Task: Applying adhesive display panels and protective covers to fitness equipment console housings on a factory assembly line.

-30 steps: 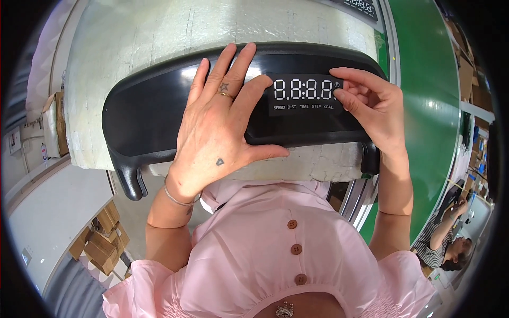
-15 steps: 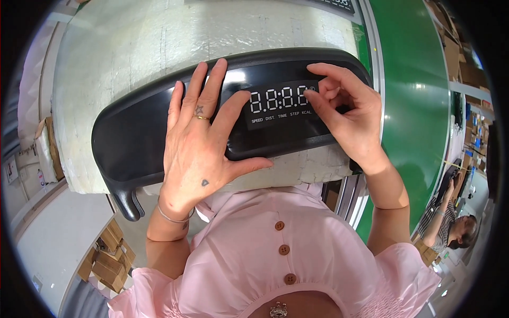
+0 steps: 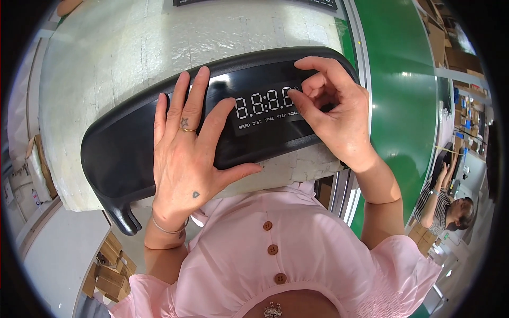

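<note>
A long black console panel point(image 3: 124, 132) with rounded ends and a curved handle-like arm at its near left corner lies in front of me. On its right half is a dark rectangular display point(image 3: 265, 108) with white segment digits and small lettering. My left hand point(image 3: 183, 153) rests on the panel, fingers spread and holding nothing, its index fingertip by the display's left edge. At the display's right end is my right hand point(image 3: 336, 108), fingers half curled. Its thumb tip touches the display face, and the index finger stands apart above. Nothing shows between them.
The panel lies on a work surface covered with pale, glossy wrap point(image 3: 132, 58). Another dark panel point(image 3: 313, 3) shows at the far edge. To the right are a metal rail point(image 3: 362, 58) and green floor point(image 3: 405, 106). Cardboard boxes point(image 3: 111, 281) stand lower left; a person in stripes point(image 3: 442, 212) works far right.
The whole scene has shifted slightly left in the view. Both hands keep nearly the same pose on the panel, and the right thumb stays at the display's right end.
</note>
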{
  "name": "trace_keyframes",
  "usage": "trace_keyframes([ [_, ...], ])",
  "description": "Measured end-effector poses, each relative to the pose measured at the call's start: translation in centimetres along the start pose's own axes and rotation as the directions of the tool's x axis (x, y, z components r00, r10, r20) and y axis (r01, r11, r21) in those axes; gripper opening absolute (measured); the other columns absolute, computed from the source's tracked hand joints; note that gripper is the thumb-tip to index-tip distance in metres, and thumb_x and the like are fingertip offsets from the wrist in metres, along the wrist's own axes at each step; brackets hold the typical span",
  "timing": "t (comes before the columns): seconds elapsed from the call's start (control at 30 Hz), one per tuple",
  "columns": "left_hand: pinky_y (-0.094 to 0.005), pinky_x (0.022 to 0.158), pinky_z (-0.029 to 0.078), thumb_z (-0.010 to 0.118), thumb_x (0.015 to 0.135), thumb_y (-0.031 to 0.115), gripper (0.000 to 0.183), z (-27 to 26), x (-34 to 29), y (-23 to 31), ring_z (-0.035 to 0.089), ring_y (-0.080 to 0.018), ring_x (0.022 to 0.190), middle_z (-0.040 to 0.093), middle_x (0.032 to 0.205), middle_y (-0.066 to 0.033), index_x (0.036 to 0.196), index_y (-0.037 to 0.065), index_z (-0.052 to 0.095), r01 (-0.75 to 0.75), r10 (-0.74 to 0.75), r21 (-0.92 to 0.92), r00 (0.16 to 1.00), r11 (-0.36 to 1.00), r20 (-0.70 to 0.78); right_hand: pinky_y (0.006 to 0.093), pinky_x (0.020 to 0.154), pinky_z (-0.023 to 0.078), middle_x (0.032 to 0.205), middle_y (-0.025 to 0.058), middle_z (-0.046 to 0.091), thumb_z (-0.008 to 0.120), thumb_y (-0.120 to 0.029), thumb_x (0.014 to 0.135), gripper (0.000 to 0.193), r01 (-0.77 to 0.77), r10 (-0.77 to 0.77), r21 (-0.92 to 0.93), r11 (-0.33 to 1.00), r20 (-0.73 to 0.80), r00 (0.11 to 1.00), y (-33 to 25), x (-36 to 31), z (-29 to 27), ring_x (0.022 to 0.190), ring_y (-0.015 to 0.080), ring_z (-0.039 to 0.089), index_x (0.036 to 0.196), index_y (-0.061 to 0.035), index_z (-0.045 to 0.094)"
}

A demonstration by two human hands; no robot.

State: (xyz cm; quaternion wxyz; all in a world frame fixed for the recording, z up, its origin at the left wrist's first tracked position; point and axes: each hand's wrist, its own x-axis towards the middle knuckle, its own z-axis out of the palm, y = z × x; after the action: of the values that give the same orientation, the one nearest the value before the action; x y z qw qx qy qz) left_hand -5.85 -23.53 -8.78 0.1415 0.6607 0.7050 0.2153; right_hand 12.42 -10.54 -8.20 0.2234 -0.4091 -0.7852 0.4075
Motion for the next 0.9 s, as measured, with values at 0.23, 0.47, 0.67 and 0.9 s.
trace_keyframes([
  [0.23, -0.0558, 0.109, 0.023, 0.083, 0.047, 0.052, 0.084, 0.1, -0.2, -0.1, 0.034, -0.0384, 0.135, 0.039, 0.145, -0.0168, 0.114, 0.007, 0.060, -0.026, 0.027, 0.026, 0.999, 0.999, -0.036, 0.0192, 0.054, 0.043, 0.067, -0.0011, 0.052, 0.072, 0.005, 0.075, 0.033, 0.022, -0.020, -0.151, 0.988, 0.016, 1.000, -1.2, 0.2, -0.2, 0.058, 0.0053, 0.050, 0.103, -0.0056, 0.057],
  [0.47, -0.0576, 0.108, 0.023, 0.084, 0.048, 0.045, 0.075, 0.2, -0.8, 0.1, 0.031, -0.0398, 0.136, 0.037, 0.147, -0.0150, 0.112, 0.010, 0.064, -0.036, 0.036, 0.005, 0.999, 0.999, 0.002, 0.0400, 0.068, 0.045, 0.079, 0.0101, 0.056, 0.082, -0.017, 0.063, 0.044, 0.166, -0.245, -0.580, 0.797, -0.059, 0.968, 0.2, 1.5, -2.7, 0.078, 0.0312, 0.056, 0.093, -0.0070, 0.052],
  [0.67, -0.0624, 0.106, 0.023, 0.084, 0.044, 0.029, 0.055, 0.0, -0.8, -0.2, 0.018, -0.0448, 0.139, 0.034, 0.150, -0.0118, 0.095, 0.014, 0.072, -0.126, 0.124, -0.036, 0.991, 0.991, -0.060, 0.0517, 0.109, 0.023, 0.135, 0.0164, 0.042, 0.084, -0.031, 0.060, 0.085, 0.289, -0.263, -0.464, 0.838, 0.121, 0.957, 0.6, 0.0, -0.7, 0.132, 0.0399, 0.030, 0.133, -0.0113, 0.046],
  [0.9, -0.0543, 0.106, 0.030, 0.081, 0.053, 0.025, 0.037, -1.6, -0.9, -0.1, 0.036, -0.0407, 0.131, 0.052, 0.135, -0.0133, 0.077, 0.005, 0.061, -0.321, 0.321, -0.012, 0.947, 0.947, -0.019, 0.0466, 0.106, 0.032, 0.128, 0.0231, 0.051, 0.083, -0.046, 0.058, 0.097, 0.457, -0.245, -0.338, 0.823, 0.515, 0.822, -1.2, 5.5, -1.2, 0.126, 0.0385, 0.042, 0.136, -0.0061, 0.044],
])
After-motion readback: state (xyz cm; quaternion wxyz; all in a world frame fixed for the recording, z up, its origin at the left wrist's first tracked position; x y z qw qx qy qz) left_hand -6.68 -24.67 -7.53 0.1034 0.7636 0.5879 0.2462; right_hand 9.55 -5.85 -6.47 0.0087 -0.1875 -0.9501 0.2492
